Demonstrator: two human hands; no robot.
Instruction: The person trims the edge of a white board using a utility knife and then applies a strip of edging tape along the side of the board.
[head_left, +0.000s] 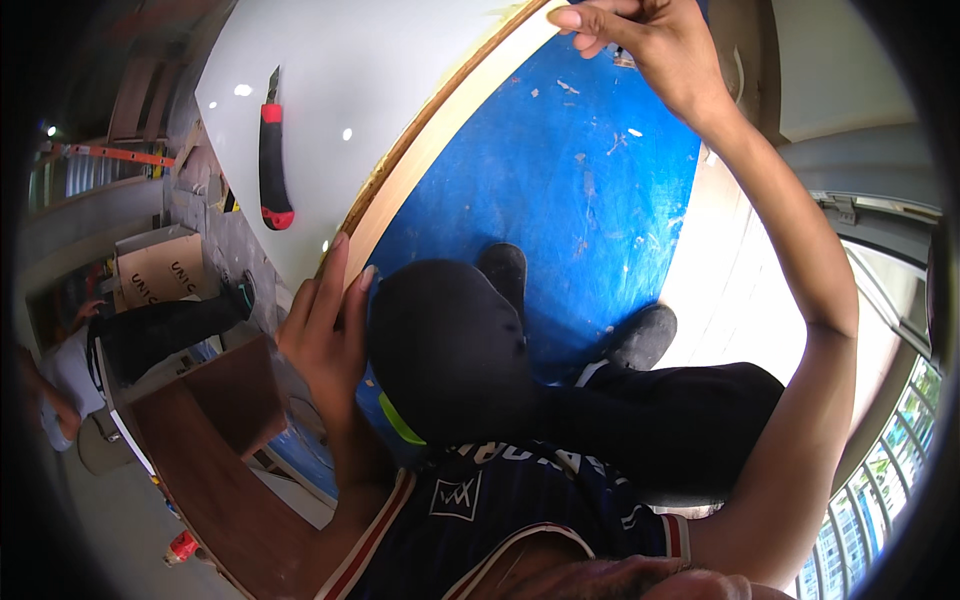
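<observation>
A large white panel (300, 50) lies at the upper left. A pale wood edging strip (455, 125) runs along its edge, beside a darker brown line with yellowish smears. My left hand (330, 330) is at the strip's near end, fingers closed about the edge. At the far end my right hand (650, 45) pinches the strip between thumb and fingers; some of its fingers are cut off by the frame's top. On the panel's white face rests a utility knife (272, 165) with a black and red handle, its blade out.
Beneath the panel's edge is a scuffed blue surface (560, 190) with pale scraps, where my shoes (640, 335) rest. My dark-clothed knee (450, 350) is close to the strip. At left are a brown wooden box (225, 400), a cardboard box (160, 270) and another person's leg (165, 335).
</observation>
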